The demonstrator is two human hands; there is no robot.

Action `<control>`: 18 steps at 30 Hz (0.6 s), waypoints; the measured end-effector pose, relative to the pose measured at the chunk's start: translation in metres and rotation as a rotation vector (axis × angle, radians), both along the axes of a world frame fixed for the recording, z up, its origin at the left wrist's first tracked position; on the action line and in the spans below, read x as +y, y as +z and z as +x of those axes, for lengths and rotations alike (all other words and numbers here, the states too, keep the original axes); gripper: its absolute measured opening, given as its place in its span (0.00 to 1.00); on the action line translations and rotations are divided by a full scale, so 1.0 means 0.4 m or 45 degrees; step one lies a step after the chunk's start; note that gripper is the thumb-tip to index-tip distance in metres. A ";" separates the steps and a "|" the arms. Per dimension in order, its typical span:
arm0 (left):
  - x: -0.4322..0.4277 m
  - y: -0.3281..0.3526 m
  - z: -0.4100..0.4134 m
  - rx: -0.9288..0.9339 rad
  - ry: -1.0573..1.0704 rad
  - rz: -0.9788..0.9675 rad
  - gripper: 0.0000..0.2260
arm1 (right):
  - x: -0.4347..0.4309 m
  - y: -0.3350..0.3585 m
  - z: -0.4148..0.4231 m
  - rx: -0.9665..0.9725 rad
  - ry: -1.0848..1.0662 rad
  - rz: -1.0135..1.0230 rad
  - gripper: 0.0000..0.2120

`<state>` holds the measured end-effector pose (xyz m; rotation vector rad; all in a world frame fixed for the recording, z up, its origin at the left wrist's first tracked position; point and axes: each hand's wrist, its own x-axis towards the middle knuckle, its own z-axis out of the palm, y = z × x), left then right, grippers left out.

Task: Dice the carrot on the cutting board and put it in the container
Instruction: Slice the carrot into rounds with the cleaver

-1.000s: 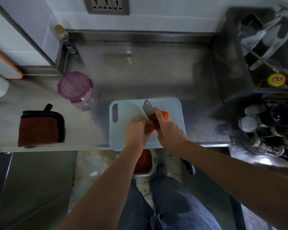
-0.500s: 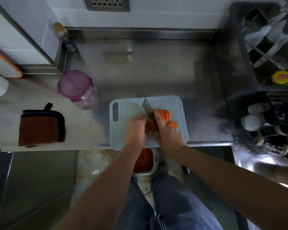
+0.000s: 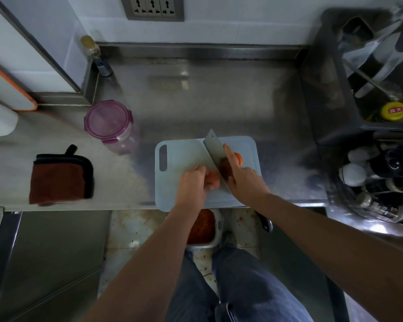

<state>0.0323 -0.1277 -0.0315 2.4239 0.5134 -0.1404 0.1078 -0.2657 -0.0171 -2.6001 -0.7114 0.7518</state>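
Nearest to us, below the counter edge, we see a white rectangular container [image 3: 215, 231] on the speckled floor, filled with fine orange shreds. Just above it, the pale blue plastic cutting board [image 3: 184, 149], rounded at the corners with a slot handle on its left, lies on the brushed steel counter [image 3: 219, 101]. On it, our left hand [image 3: 193, 184] curls its fingers down around the smooth orange carrot [image 3: 213, 178], pinning it. Our right hand [image 3: 242, 180] is closed around the dark handle of a broad, flat steel cleaver [image 3: 213, 147], forefinger stretched along the blade. A cut carrot piece [image 3: 238, 158] shows beyond that hand. Farther left sit a folded brown cloth [image 3: 58, 180] and a clear round jar with a purple lid [image 3: 107, 119].
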 end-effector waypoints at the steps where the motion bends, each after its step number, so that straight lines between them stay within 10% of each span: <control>1: -0.001 0.000 -0.002 -0.003 0.001 -0.002 0.12 | -0.001 0.006 0.005 -0.011 0.012 0.015 0.41; 18: -0.041 0.056 0.066 -0.145 0.440 -0.334 0.09 | -0.039 0.078 0.057 -0.312 -0.058 0.100 0.15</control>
